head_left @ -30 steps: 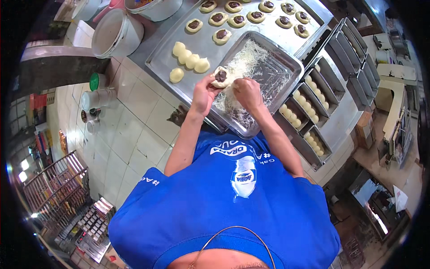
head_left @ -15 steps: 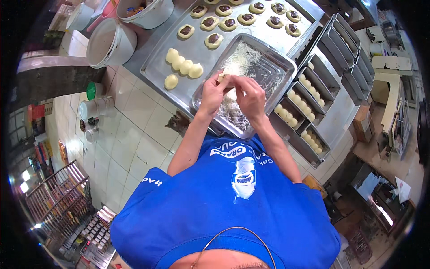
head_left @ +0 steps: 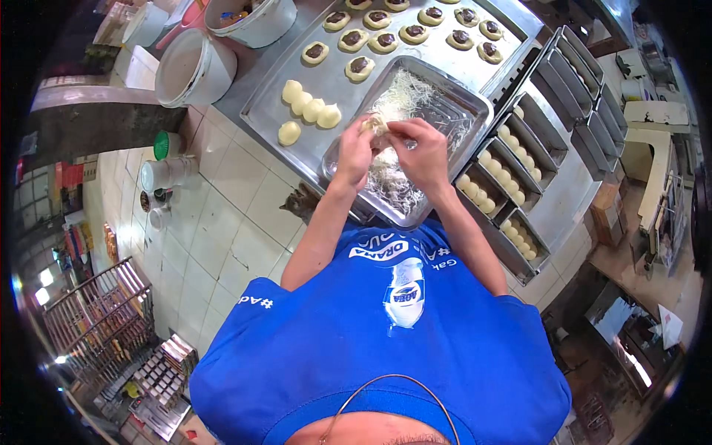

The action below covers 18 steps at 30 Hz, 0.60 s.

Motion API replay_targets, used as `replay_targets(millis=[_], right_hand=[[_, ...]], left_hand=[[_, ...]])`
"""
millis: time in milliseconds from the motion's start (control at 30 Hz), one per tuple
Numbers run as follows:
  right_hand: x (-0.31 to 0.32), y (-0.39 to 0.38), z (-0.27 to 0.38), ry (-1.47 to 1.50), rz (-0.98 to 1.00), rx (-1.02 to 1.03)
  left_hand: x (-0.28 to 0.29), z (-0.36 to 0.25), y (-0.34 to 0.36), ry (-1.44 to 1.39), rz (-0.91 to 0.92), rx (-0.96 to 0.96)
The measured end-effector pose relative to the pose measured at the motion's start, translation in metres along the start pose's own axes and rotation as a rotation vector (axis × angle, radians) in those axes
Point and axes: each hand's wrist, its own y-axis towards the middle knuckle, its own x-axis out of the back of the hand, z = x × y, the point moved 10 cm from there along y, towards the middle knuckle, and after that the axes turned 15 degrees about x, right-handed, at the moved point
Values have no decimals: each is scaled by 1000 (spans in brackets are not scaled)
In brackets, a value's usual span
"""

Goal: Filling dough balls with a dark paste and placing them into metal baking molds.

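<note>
Over a rectangular metal pan (head_left: 476,117) of grated cheese (head_left: 404,96), I hold a piece of pale dough (head_left: 376,124) between both hands. My left hand (head_left: 354,154) is closed around its left side. The fingers of my right hand (head_left: 424,154) pinch its right edge. Whatever lies inside the dough is hidden. Left of the pan, a short row of plain dough balls (head_left: 311,110) and a single dough ball (head_left: 289,133) rest on a large metal tray (head_left: 261,111). Farther up that tray sit flattened dough rounds (head_left: 359,69) with dark brown filling on top.
To the right stand metal loaf tins (head_left: 545,133), several holding rows of dough balls (head_left: 504,176). White buckets (head_left: 194,70) stand at the far left of the table. A cat (head_left: 300,202) is on the tiled floor (head_left: 230,215) below the tray's near edge.
More of the dough shows between my hands now, and my right fingers have shifted to its right edge. The whole view has moved slightly.
</note>
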Motion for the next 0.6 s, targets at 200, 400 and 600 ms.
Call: replay_targets(millis=[200,400,600], right_hand=[[15,-2,48,-263,-139,412],[7,-1,67,-38,-15,428],[10,-9,58,99,-12,159]], left_hand=[[-31,-11,-27,19,43,-51],[-30,-38,-51,127,-130,-356],[-19,-36,-53,-196,-150,-231]])
